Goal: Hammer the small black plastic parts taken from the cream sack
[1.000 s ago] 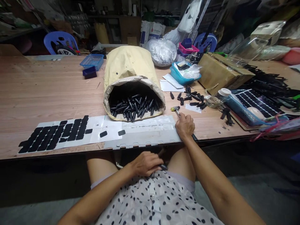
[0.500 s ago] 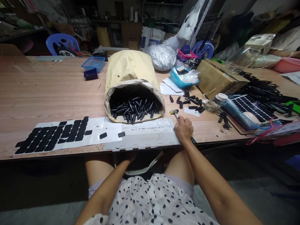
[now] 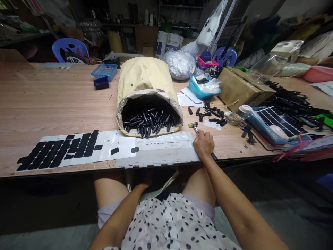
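My right hand (image 3: 204, 144) is closed around a small hammer (image 3: 193, 125), resting on the table at the right end of a grey board (image 3: 161, 157). The hammer's yellow-tipped head points away from me, and its black handle end sticks out behind the hand. Below the table edge, in shadow between my knees, is my left hand (image 3: 146, 180); its fingers are hidden. Ahead lies a cream sack (image 3: 145, 74) on its side, its mouth towards me, with many glossy black tapered pieces (image 3: 151, 121) inside.
Flat black rounded stickers (image 3: 54, 154) lie on white sheets at left. More black pieces (image 3: 214, 113) are scattered right of the sack. Further off stand blue baskets (image 3: 104, 72), a turquoise basin (image 3: 203, 88) and a cardboard box (image 3: 241, 88). A blue tray (image 3: 265, 126) sits at right.
My left forearm has shifted slightly under the table, and the left hand is a little lower. The right hand stays in place on the hammer.
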The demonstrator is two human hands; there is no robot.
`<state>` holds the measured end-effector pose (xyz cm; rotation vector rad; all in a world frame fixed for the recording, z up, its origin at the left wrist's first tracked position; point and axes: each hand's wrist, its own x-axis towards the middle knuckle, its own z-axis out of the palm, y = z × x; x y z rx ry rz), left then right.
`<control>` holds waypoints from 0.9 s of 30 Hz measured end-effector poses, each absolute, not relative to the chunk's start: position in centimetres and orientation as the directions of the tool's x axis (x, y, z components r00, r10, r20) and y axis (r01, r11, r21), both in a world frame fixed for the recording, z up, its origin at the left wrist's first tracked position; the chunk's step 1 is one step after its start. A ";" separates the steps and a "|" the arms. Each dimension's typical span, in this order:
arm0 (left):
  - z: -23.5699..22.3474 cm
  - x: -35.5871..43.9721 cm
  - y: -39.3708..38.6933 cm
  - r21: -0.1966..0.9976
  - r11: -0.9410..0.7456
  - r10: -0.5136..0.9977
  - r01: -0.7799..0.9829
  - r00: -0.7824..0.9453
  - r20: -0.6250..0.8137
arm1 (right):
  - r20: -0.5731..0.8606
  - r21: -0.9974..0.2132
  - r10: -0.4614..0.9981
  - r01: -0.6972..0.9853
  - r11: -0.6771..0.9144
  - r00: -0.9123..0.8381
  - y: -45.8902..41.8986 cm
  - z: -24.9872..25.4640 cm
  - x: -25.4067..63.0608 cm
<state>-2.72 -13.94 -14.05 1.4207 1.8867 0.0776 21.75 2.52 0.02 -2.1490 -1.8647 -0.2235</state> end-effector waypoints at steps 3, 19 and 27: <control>-14.6 -2.5 -14.2 0.477 0.326 0.843 0.816 -0.023 -0.537 | 0.292 -0.112 0.944 0.985 -0.128 0.156 2.5 0.0 21.8; -13.2 -2.4 -14.1 0.451 0.287 0.817 0.845 0.029 -0.575 | 0.289 -0.107 0.943 0.985 -0.139 0.164 2.3 0.5 21.6; -13.3 -2.5 -14.1 0.458 0.278 0.834 0.845 0.024 -0.551 | 0.342 -0.102 0.928 0.987 -0.123 0.151 2.5 -0.4 21.9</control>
